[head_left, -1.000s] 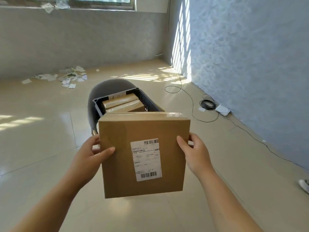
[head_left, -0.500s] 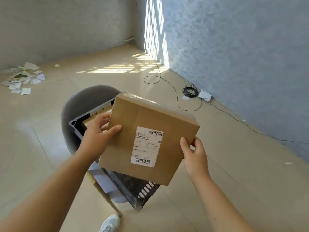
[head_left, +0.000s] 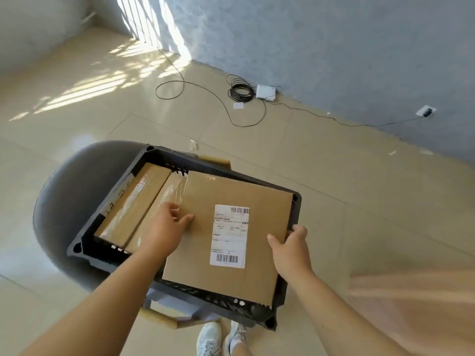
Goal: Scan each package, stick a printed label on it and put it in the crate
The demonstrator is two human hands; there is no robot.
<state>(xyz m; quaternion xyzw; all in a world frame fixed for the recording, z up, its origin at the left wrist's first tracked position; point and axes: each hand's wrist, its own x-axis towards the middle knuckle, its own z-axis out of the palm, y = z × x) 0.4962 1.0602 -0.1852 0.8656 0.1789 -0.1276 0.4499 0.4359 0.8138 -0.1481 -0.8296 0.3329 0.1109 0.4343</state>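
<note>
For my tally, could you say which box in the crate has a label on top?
The large box on the right, its white label facing up; the two narrow boxes beside it show taped tops.

Bright daylight is falling in barred stripes across the floor (head_left: 84, 86) at eleven o'clock and climbing the wall (head_left: 164, 29) at twelve. The floor is glaring pale toward nine. Clear tape (head_left: 177, 188) inside the crate (head_left: 87, 240) is catching a shine. Print on the label (head_left: 228, 235) of the package (head_left: 257, 201) is showing too soft to read. At four o'clock a tan surface (head_left: 411, 304) is smearing into blur, and the wall's base is bowing toward three.
</note>
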